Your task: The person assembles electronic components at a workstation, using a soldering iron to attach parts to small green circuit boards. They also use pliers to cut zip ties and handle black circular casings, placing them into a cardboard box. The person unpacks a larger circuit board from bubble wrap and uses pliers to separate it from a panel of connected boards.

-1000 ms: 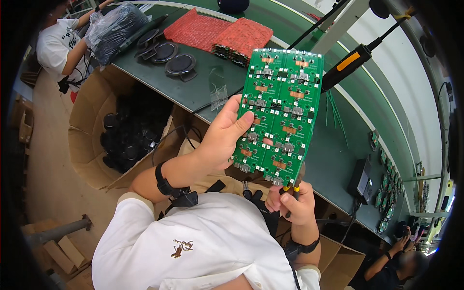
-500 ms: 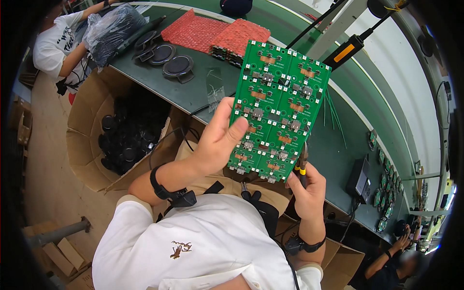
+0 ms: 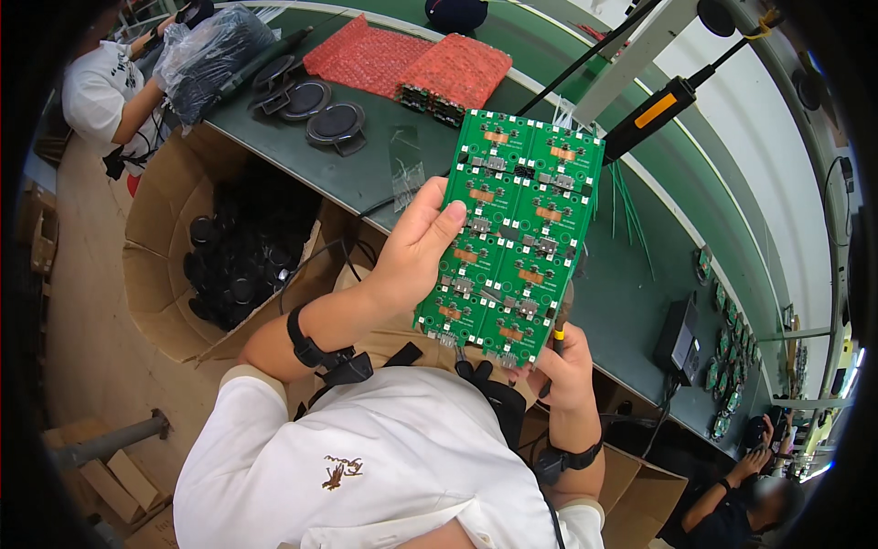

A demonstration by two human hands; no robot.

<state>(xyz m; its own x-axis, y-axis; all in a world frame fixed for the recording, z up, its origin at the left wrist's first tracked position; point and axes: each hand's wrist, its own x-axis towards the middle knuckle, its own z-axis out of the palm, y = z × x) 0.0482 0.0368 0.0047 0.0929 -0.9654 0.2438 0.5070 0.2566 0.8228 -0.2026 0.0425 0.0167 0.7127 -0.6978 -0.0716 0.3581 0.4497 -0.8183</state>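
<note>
We see a green circuit board panel (image 3: 512, 233) held up in the air above the green workbench (image 3: 366, 174), its populated face turned toward the camera. Its long axis runs from the lower edge near the person's chest up and slightly right, the top edge pointing toward the red bubble-wrap bundles (image 3: 412, 64) that lie further back on the workbench.

The left hand (image 3: 416, 252) is clamped on the panel's left edge, thumb pressed flat on the front face, the other fingers hidden behind the board. The right hand (image 3: 562, 366) sits just below the panel's lower right corner, curled closed around a slim tool with a yellow band (image 3: 559, 334), whose tip meets the board's bottom edge.

Left of the workbench stands an open cardboard box (image 3: 174, 238) filled with dark round parts.
</note>
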